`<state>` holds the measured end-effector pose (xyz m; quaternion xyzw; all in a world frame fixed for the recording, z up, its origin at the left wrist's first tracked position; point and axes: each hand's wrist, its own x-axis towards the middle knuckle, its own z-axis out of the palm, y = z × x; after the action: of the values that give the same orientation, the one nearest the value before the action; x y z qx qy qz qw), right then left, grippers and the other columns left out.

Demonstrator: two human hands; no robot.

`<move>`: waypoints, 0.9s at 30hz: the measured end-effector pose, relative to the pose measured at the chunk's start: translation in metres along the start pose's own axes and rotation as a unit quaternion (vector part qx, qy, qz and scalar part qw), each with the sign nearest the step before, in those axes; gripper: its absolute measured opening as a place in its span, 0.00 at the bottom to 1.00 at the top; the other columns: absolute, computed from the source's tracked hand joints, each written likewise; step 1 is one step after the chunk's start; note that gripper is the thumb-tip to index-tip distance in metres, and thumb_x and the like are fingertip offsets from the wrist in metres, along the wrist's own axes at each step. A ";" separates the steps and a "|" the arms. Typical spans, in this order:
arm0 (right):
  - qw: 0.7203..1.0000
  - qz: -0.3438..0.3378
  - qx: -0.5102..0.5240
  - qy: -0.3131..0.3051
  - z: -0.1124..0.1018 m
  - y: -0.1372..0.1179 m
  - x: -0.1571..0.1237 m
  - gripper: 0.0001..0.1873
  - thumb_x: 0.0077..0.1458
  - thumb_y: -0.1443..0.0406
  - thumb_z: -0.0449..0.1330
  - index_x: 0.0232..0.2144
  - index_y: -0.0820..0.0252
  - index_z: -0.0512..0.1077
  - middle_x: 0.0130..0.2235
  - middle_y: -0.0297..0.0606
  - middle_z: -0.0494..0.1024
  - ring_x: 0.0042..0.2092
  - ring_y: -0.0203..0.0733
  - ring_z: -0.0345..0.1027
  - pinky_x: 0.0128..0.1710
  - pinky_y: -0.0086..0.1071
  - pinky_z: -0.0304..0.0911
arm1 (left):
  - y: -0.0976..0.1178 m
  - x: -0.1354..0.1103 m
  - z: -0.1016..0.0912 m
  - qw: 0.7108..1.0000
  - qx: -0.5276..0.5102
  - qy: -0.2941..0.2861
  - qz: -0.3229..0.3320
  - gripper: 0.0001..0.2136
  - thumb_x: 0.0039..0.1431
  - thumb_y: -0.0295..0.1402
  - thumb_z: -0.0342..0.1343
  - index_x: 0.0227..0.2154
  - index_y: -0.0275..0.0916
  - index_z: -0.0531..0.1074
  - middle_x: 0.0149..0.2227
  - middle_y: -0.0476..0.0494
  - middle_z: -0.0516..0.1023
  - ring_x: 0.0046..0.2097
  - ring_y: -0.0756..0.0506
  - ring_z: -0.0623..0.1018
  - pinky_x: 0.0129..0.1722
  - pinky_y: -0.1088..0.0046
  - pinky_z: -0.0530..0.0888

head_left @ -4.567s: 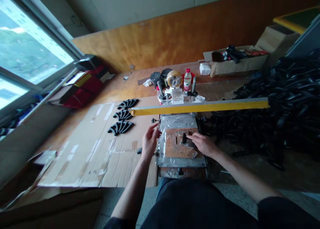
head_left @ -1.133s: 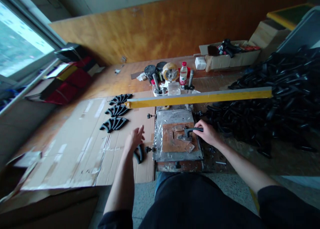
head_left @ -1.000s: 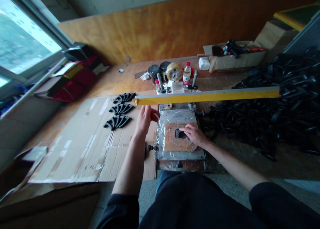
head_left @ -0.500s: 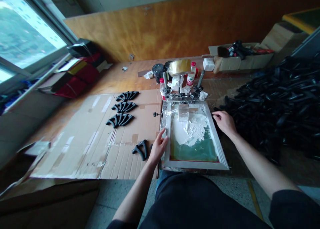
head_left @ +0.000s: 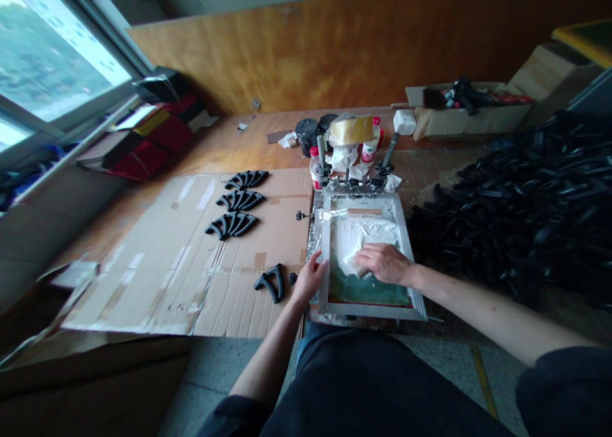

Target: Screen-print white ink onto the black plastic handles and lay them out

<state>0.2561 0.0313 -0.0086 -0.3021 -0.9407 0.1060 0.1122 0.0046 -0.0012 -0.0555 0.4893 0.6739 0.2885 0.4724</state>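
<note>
Head camera is showing my left hand (head_left: 310, 278) curling its fingers over the left rail of the screen frame (head_left: 373, 311), which is lying flat beside the cardboard (head_left: 191, 258), while my right hand (head_left: 386, 264) is pinching a smeared scraper (head_left: 356, 265) down in the white ink (head_left: 351, 233); the bottle (head_left: 368, 151) is showing a red label with writing too small to read

Both forearms reach forward, bare below dark sleeves. The left hand (head_left: 310, 278) sits near and left, fingers curled in a pinch. The right hand (head_left: 385, 264) lies palm down, just right of it, fingers curled leftward.
</note>
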 end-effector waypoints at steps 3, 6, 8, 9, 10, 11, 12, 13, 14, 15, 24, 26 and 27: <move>0.999 -0.012 0.030 -0.022 -0.008 0.001 -0.006 0.09 0.53 0.73 0.56 0.32 0.56 0.73 0.32 0.35 0.76 0.38 0.41 0.67 0.36 0.31 0.59 | 0.002 0.000 0.000 1.000 -0.001 0.000 0.003 0.25 0.55 0.43 0.57 0.55 0.41 0.70 0.28 0.49 0.75 0.30 0.47 0.74 0.31 0.74 0.69; 0.998 0.059 0.020 0.021 -0.007 0.001 0.002 0.09 0.54 0.72 0.56 0.34 0.56 0.74 0.34 0.35 0.76 0.40 0.41 0.68 0.37 0.31 0.60 | 0.003 -0.001 -0.001 1.000 -0.003 0.000 0.008 0.25 0.55 0.44 0.57 0.55 0.41 0.70 0.28 0.48 0.74 0.29 0.47 0.74 0.30 0.75 0.68; 0.996 0.069 -0.007 0.057 0.002 -0.004 0.001 0.13 0.56 0.74 0.53 0.38 0.57 0.74 0.39 0.38 0.77 0.42 0.43 0.68 0.40 0.33 0.61 | 0.004 -0.001 -0.001 1.000 -0.011 0.000 0.010 0.25 0.54 0.45 0.57 0.54 0.40 0.70 0.27 0.49 0.74 0.29 0.48 0.73 0.29 0.75 0.68; 0.996 0.058 -0.013 0.066 0.008 -0.007 -0.003 0.15 0.57 0.75 0.51 0.41 0.58 0.74 0.42 0.40 0.77 0.43 0.43 0.68 0.41 0.34 0.62 | 0.003 -0.002 -0.001 1.000 -0.015 0.000 0.010 0.26 0.54 0.45 0.57 0.54 0.40 0.70 0.27 0.49 0.73 0.28 0.48 0.72 0.29 0.75 0.67; 0.997 0.043 -0.010 0.069 0.013 -0.009 -0.007 0.16 0.57 0.75 0.51 0.42 0.58 0.74 0.43 0.41 0.77 0.43 0.44 0.68 0.42 0.34 0.62 | 0.003 -0.001 -0.001 1.000 -0.019 0.000 0.011 0.26 0.54 0.45 0.57 0.54 0.39 0.70 0.27 0.49 0.73 0.28 0.48 0.72 0.28 0.75 0.67; 0.997 0.028 0.001 0.066 0.016 -0.011 -0.011 0.16 0.57 0.75 0.52 0.43 0.58 0.74 0.43 0.41 0.77 0.43 0.43 0.69 0.42 0.34 0.63 | 0.002 -0.001 -0.001 1.000 -0.021 0.000 0.010 0.26 0.54 0.46 0.57 0.55 0.39 0.70 0.26 0.49 0.73 0.27 0.49 0.71 0.28 0.76 0.66; 0.998 0.020 0.015 0.062 0.017 -0.012 -0.014 0.15 0.57 0.74 0.53 0.42 0.58 0.75 0.42 0.40 0.78 0.43 0.43 0.69 0.42 0.34 0.63 | 0.001 -0.001 0.000 1.000 -0.022 0.000 0.010 0.27 0.54 0.46 0.57 0.55 0.39 0.70 0.26 0.49 0.73 0.27 0.49 0.70 0.28 0.76 0.66; 0.998 0.022 0.030 0.059 0.015 -0.012 -0.013 0.14 0.57 0.73 0.55 0.42 0.57 0.75 0.40 0.39 0.78 0.42 0.42 0.70 0.42 0.33 0.63 | 0.001 -0.001 0.000 1.000 -0.022 -0.001 0.011 0.27 0.54 0.46 0.57 0.55 0.38 0.70 0.26 0.50 0.72 0.26 0.50 0.70 0.27 0.76 0.65; 0.997 0.035 0.042 0.061 0.011 -0.010 -0.010 0.12 0.57 0.71 0.56 0.41 0.56 0.75 0.38 0.37 0.78 0.41 0.42 0.70 0.41 0.33 0.64 | 0.000 -0.001 -0.001 1.000 -0.021 -0.004 0.013 0.27 0.55 0.47 0.56 0.55 0.38 0.69 0.26 0.50 0.72 0.26 0.50 0.69 0.26 0.77 0.64; 0.995 0.057 0.049 0.070 0.006 -0.007 -0.002 0.10 0.58 0.68 0.58 0.42 0.55 0.75 0.37 0.36 0.78 0.40 0.41 0.71 0.40 0.32 0.64 | 0.001 -0.002 -0.002 1.000 -0.018 -0.009 0.018 0.28 0.55 0.47 0.56 0.56 0.38 0.69 0.25 0.51 0.71 0.25 0.51 0.68 0.25 0.77 0.63; 0.912 0.327 0.076 0.237 -0.076 0.087 0.030 0.21 0.60 0.59 0.58 0.55 0.52 0.69 0.44 0.39 0.78 0.39 0.40 0.70 0.41 0.34 0.63 | 0.072 -0.027 -0.029 0.983 -0.165 -0.045 0.070 0.28 0.59 0.56 0.48 0.50 0.39 0.72 0.22 0.52 0.68 0.21 0.53 0.64 0.20 0.78 0.59; 0.864 0.405 0.098 0.281 -0.080 0.109 0.000 0.17 0.64 0.60 0.51 0.51 0.60 0.71 0.42 0.43 0.78 0.37 0.40 0.70 0.40 0.35 0.62 | 0.098 -0.025 -0.032 0.971 -0.215 -0.017 0.103 0.28 0.59 0.57 0.45 0.43 0.39 0.75 0.25 0.49 0.71 0.24 0.51 0.68 0.22 0.77 0.64; 0.847 0.437 0.103 0.286 -0.076 0.115 -0.014 0.18 0.65 0.61 0.49 0.49 0.63 0.72 0.40 0.46 0.78 0.37 0.41 0.69 0.39 0.36 0.62 | 0.111 -0.022 -0.033 0.962 -0.240 -0.004 0.131 0.27 0.60 0.57 0.44 0.42 0.39 0.74 0.28 0.47 0.74 0.27 0.50 0.71 0.25 0.76 0.68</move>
<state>0.3505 0.1244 0.0312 -0.6855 -0.6215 0.1489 0.3487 0.0189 0.0199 0.0595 0.4465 0.5130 0.4989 0.5372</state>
